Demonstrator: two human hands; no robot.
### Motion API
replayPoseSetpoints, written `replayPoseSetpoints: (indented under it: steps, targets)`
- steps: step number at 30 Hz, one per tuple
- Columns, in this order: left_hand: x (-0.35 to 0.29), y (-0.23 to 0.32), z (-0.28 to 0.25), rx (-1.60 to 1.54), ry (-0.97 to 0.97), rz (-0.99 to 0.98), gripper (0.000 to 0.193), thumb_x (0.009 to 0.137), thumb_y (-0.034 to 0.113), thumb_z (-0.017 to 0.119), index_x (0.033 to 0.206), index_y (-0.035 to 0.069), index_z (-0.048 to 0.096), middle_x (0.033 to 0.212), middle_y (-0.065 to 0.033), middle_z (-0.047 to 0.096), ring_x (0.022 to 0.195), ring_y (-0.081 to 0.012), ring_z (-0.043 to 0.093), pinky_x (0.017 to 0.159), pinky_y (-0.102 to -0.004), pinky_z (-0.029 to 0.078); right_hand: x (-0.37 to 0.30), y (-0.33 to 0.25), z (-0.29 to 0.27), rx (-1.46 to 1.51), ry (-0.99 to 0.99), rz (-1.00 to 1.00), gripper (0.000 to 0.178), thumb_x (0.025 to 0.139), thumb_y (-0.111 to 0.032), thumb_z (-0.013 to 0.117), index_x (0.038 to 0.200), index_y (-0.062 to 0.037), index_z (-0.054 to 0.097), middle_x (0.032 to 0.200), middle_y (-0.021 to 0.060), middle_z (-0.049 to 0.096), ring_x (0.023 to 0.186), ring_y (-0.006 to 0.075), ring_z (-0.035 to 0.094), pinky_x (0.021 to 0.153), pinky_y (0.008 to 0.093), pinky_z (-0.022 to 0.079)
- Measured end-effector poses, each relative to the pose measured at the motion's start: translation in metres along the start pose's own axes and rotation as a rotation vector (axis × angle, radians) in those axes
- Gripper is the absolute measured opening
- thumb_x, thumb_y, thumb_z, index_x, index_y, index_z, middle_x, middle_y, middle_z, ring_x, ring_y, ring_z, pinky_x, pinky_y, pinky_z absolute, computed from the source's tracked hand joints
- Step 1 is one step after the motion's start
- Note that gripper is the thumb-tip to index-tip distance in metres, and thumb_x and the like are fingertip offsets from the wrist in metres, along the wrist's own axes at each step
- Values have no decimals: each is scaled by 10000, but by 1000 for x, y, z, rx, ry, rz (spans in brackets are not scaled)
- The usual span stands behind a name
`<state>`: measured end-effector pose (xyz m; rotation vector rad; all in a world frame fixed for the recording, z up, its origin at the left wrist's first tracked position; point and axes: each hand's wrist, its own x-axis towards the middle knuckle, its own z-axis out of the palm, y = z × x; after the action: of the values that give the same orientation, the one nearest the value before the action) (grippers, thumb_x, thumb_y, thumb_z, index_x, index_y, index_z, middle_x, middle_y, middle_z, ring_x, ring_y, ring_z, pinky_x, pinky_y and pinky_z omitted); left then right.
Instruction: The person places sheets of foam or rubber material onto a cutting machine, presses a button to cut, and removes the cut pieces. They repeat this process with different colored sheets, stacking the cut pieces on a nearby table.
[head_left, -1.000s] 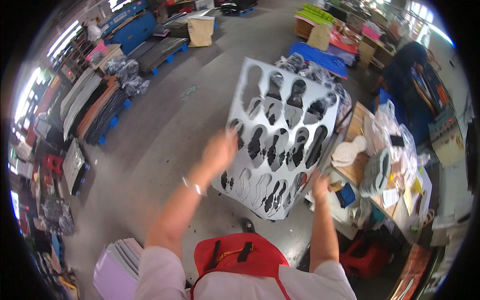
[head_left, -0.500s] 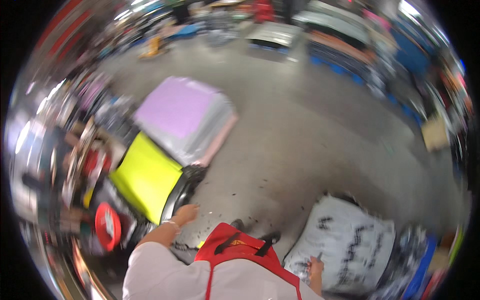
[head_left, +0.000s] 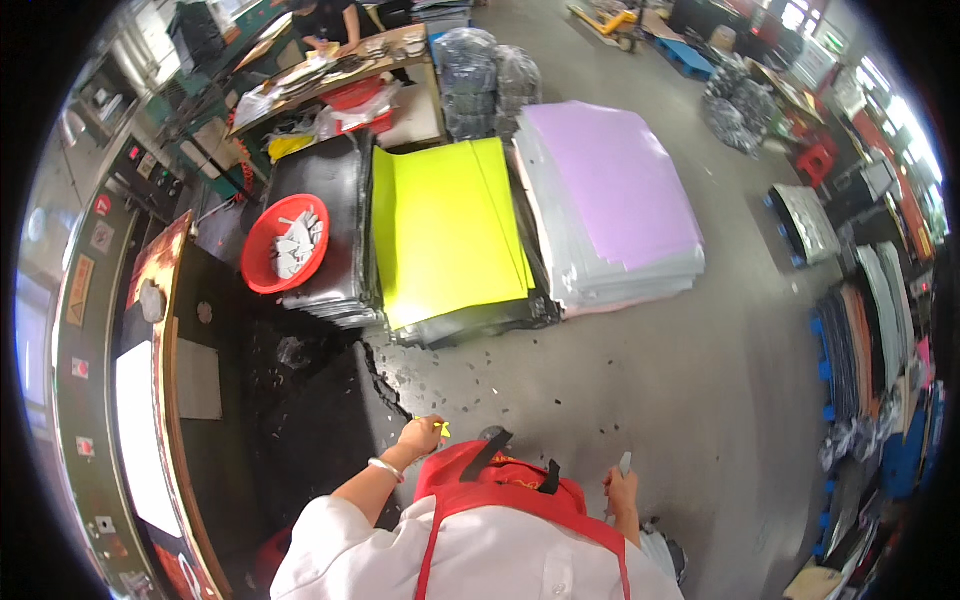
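Head view looks down past a red apron bib to the left hand, fingers pinched together on a small yellow scrap above the speckled concrete floor. Lower right, the right hand is closed around a thin pale strip. Beyond lie flat stacked sheets: glossy black, neon yellow and matte lilac. A round red basin rests on the black stack.

A small yellow scrap sits pinched at fingertips above the grey floor; a thin pale grey strip is held upright.
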<state>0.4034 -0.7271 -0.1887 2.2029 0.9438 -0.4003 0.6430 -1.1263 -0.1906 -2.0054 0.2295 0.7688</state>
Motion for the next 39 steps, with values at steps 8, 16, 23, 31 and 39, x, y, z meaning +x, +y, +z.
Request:
replayPoseSetpoints:
  steps: [8,16,23,31,39]
  targets:
    - [24,-43,43,150,-146,-65,350,951,320,386,1027,105,651,901,-199,676,835,-390,654,744,-508,518,101,-139,70,-488,9,-489,217,854,-203,587,813,5,630,592,77,578,549,170,567,522,335,433]
    - [153,38,29,-107,-162,-33,366,914,320,431,1190,145,596,1032,-200,655,937,-380,636,830,-486,497,260,-245,144,-60,-256,-50,165,898,-141,537,813,0,525,581,68,553,437,151,518,379,289,426]
    - [225,136,-92,-189,100,-68,381,903,306,503,1211,93,573,1008,-204,655,954,-390,616,873,-453,483,341,-373,206,336,-574,-146,395,954,-316,447,968,45,607,840,155,660,761,246,644,687,381,545]
    - [313,248,-172,-718,-13,173,418,884,359,626,1098,1,602,855,-121,686,819,-264,664,781,-346,523,275,-433,256,229,-867,-269,539,971,-380,360,1079,77,622,1124,169,642,1068,252,578,965,358,403]
    - [327,232,-196,-1071,-495,19,167,908,161,590,942,13,658,754,-31,655,653,-116,607,592,-268,508,278,-413,230,163,-970,-46,530,977,-434,420,1236,13,538,1003,87,632,913,156,588,826,297,477]
